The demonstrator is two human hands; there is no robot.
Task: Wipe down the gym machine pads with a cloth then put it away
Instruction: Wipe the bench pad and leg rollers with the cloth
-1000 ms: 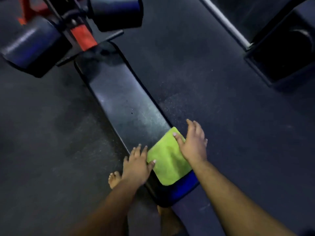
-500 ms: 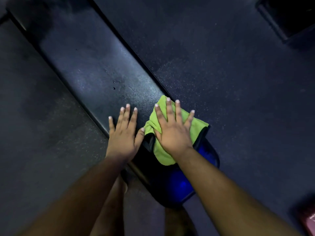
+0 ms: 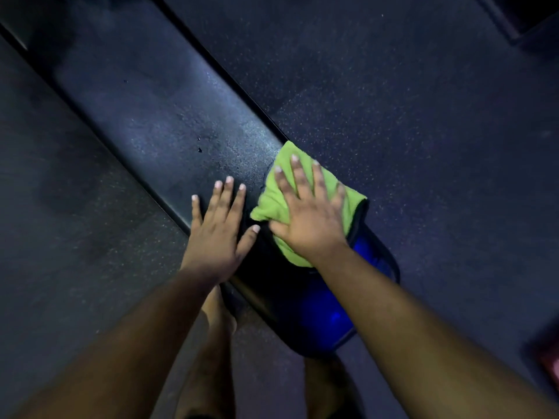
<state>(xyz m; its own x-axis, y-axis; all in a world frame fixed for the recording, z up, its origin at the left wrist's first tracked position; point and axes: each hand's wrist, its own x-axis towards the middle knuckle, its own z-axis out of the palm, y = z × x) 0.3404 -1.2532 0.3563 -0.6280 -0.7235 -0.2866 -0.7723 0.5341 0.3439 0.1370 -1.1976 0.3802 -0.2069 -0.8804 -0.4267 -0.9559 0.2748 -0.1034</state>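
Green microfibre, a folded cloth (image 3: pixel 305 189), lies on the near end of the long black bench pad (image 3: pixel 169 125), which runs from the upper left of the frame to the lower centre. The right hand (image 3: pixel 308 216) presses flat on the cloth, its fingers spread and straight — nothing is pinched. The left hand (image 3: pixel 216 234) rests beside it on the bare pad, also flat with spread fingers, its thumb close to the left edge of the cloth; whether it touches the cloth I cannot tell. Below the cloth, the end of the pad shows a blue part (image 3: pixel 326 309). Speckled rubber floor (image 3: pixel 423 116) lies on both sides, and the person's bare legs stand at the bottom of the frame.

I judge that the wiping is near its beginning, because most of the pad stretches away unwiped towards the upper left.

What can go wrong from here: the cloth already hangs a little over the right edge of the pad, so a push in that direction may slide it off onto the floor. It is held only by pressure of a flat palm — with a fast stroke it may bunch up or stay behind. Some small dark spots (image 3: pixel 199 145) on the pad could be missed if the strokes are too narrow.
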